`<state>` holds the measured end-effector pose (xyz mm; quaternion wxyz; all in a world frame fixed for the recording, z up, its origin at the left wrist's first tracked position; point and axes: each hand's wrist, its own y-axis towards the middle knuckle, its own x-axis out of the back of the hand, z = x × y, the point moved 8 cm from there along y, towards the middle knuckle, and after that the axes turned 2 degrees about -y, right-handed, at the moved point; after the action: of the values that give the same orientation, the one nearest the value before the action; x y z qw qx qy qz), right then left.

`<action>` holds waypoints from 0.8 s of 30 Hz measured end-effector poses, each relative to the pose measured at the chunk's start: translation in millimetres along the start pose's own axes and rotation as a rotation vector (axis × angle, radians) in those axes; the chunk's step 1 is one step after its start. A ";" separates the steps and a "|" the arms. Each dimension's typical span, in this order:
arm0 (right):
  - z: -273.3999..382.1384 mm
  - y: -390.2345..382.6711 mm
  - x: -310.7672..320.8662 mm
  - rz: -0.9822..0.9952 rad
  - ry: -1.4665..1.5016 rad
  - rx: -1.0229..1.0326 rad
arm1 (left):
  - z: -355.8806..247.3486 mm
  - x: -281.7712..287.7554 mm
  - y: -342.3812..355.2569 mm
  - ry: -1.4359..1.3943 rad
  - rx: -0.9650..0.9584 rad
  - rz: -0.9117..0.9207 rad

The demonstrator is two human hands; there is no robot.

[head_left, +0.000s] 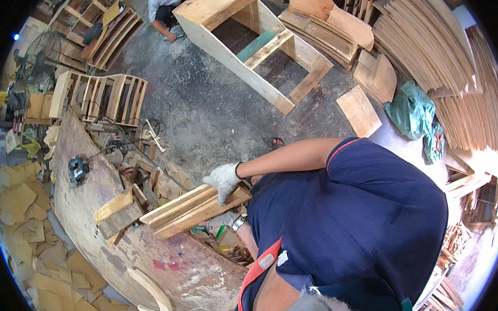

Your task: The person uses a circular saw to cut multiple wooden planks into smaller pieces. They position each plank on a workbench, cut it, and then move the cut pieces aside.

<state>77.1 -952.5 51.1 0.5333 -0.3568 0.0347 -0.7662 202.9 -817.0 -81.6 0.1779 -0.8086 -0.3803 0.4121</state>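
My right hand (223, 180), in a white knit glove, grips the near end of a bundle of long wooden slats (187, 209) from above. The slats slant over the edge of a worn wooden workbench (142, 257), lying lengthwise against each other. Below the slats is my left hand (230, 218), with a silvery band at the wrist; its fingers are mostly hidden. Short wood blocks (114, 211) sit just beyond the slats' far end. Farther back on the bench stands a corded dark blue power tool (79, 169).
A curved wooden piece (154, 298) lies at the bench's lower edge. Wood scraps (21, 200) litter the floor at left. A large open wooden frame (254, 49) stands at the top, with another person (168, 5) crouching beside it. Stacked panels (424, 41) and green bags (412, 110) are at upper right.
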 end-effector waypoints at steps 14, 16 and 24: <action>-123.2 -87.1 101.3 -0.095 0.214 -0.145 | 96.1 -138.6 -2.5 0.085 0.043 0.091; -141.1 -92.1 122.8 -0.138 0.207 -0.195 | 107.4 -159.5 6.5 0.081 0.041 0.106; -232.7 -94.9 224.4 -0.305 0.263 -0.326 | 171.1 -290.1 80.6 0.050 0.117 0.228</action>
<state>-173.6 -1176.9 33.8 0.3382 -0.3367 0.1727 -0.8617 -4.2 -1094.6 -78.2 0.1861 -0.8450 -0.2569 0.4306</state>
